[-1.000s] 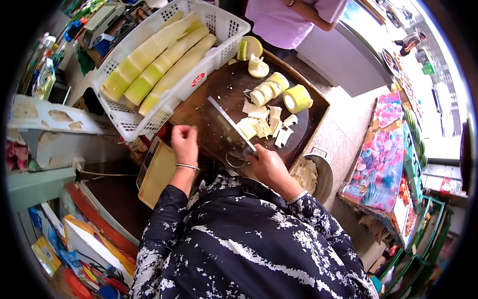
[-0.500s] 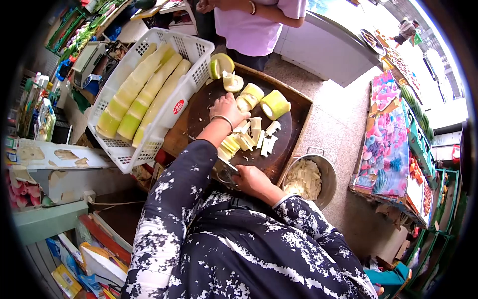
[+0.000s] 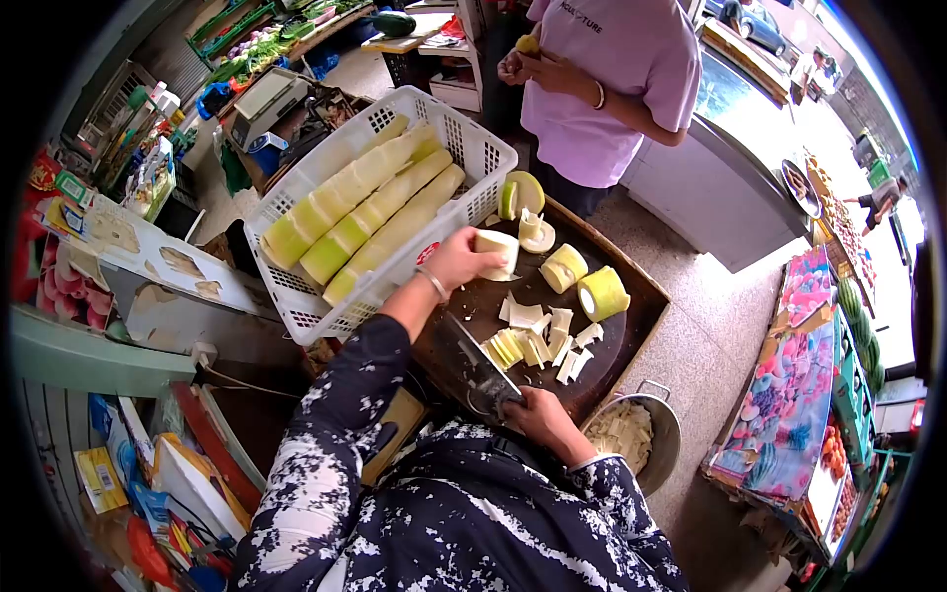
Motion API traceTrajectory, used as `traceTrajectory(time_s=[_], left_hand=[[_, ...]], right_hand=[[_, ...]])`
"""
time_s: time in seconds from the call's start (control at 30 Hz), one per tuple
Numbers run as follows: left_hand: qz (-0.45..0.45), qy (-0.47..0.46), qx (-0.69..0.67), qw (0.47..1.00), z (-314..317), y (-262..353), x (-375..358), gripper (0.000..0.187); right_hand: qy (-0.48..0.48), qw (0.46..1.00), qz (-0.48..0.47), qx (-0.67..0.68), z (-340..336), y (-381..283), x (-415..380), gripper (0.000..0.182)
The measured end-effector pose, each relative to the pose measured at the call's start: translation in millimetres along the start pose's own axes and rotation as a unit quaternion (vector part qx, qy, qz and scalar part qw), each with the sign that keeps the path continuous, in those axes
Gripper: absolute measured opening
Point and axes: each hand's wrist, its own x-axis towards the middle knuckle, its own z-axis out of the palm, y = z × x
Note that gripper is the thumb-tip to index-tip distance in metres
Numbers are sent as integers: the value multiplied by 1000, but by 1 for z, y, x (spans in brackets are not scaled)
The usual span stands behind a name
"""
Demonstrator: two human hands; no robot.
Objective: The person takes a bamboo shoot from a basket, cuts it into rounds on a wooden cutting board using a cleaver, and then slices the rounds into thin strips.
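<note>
My left hand (image 3: 458, 262) grips a thick pale section of bamboo shoot (image 3: 499, 254), lifted near the left side of the round dark cutting board (image 3: 602, 347). In my right hand (image 3: 546, 421) is a cleaver (image 3: 473, 367), its broad blade pointing up and left at the board's near edge. Several cut pieces of bamboo shoot (image 3: 560, 335) lie mid-board. Two uncut chunks, one a yellow-green bamboo shoot chunk (image 3: 604, 294), rest further back. Behind them are a cup-shaped piece (image 3: 536, 235) and a round green-edged piece (image 3: 524, 194).
A white plastic basket (image 3: 485, 148) holds several long peeled bamboo shoots (image 3: 380, 207) on the left. At the right, a metal pot (image 3: 667, 456) contains pale slices. Across the board stands a person in a lilac shirt (image 3: 612, 89). A fruit stand (image 3: 779, 385) lines the right.
My left hand has lifted a bamboo shoot section and carried it left, away from the other chunks. My right hand still holds the cleaver, whose blade now shows more fully. The view has shifted.
</note>
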Motion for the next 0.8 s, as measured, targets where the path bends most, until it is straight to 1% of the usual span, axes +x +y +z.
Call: traceTrajectory(time_s=[0.03,0.07,0.13,0.17,0.2,0.23,0.27,0.3,0.37,0.4,0.43,0.47,0.5,0.53,0.57,0.63,0.67,0.7,0.77,0.8], left_hand=[[18,2,-2,1000,-6,-2,-4,53],[17,9,-7,1000,-15,-6,-13,53],[24,86,-28,996,-22,-15,-36,55],[69,121,-24,990,-21,-31,-52,56],[62,128,14,990,-27,-44,-52,57],[51,134,49,989,-23,-40,-58,58],[78,147,122,978,-7,-49,-76,60],[96,142,90,981,-11,-62,-72,59],[115,151,234,953,14,-73,-91,56],[91,136,203,965,12,-74,-91,59],[83,133,197,968,18,-82,-95,59],[105,148,287,941,23,-90,-97,64],[128,162,375,904,27,-95,-98,69],[123,160,373,906,29,-94,-101,76],[121,161,369,907,30,-96,-104,76],[123,191,311,923,25,-98,-112,75],[143,210,334,908,21,-98,-116,73],[142,211,333,908,18,-97,-121,73],[128,251,325,903,13,-96,-132,69],[131,263,334,896,12,-95,-137,63]], right_hand=[[-2,1000,0,-3,-1,3,1,28],[25,1000,-2,-5,-2,9,4,28],[76,997,-7,-16,-6,22,10,25],[86,995,20,54,-10,28,14,24],[108,993,-22,52,-6,53,27,24],[130,989,-59,46,-5,48,27,25],[146,989,15,31,-16,49,24,25],[155,988,3,6,-17,46,24,26],[214,976,-41,11,-21,44,22,26],[217,975,-37,-22,-24,30,23,26],[217,974,-22,-58,-25,20,14,26],[239,965,-59,-85,-21,23,14,24],[239,965,-54,-89,-19,16,11,24],[243,960,-56,-124,-19,3,5,23],[246,955,-59,-158,-18,-8,1,23],[245,952,-77,-166,-13,-19,1,22],[247,949,-97,-171,-9,-24,2,21],[250,945,-116,-175,-6,-30,4,21],[239,945,-123,-189,-3,-43,8,21],[233,942,-126,-207,-1,-47,12,21]])
